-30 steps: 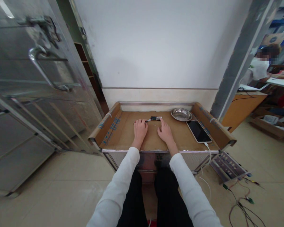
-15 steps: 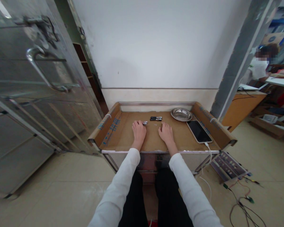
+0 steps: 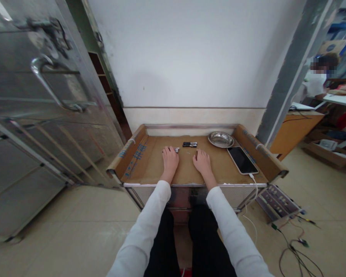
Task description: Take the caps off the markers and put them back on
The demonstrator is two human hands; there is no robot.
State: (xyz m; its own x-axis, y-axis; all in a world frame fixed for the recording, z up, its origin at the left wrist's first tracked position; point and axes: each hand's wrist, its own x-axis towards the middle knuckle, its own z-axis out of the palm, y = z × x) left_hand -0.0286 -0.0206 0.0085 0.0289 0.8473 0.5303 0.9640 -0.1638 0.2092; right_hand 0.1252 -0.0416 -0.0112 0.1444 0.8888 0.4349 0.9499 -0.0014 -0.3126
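My left hand (image 3: 170, 159) rests palm down on the cardboard-covered tabletop (image 3: 152, 169), its fingers bent over a pen-like thing. The silvery and dark end of that pen-like thing (image 3: 177, 150) pokes out at the right of the fingers; the rest is hidden under them. To the right of that, black markers (image 3: 189, 144) lie side by side, apart from both hands. My right hand (image 3: 202, 161) lies on the cardboard just below and right of the markers, fingers loosely stretched and holding nothing.
A shiny metal bowl (image 3: 220, 139) stands at the back right. Beside it lies a phone (image 3: 242, 160) with a white cable (image 3: 255, 184) running off the front edge. Cardboard sides border the top. A metal door (image 3: 54, 77) is at left; a person (image 3: 315, 82) sits far right.
My left hand has drawn slightly away from the black markers with the pen-like thing. My right hand has let go of the markers' right end and pulled back toward me.
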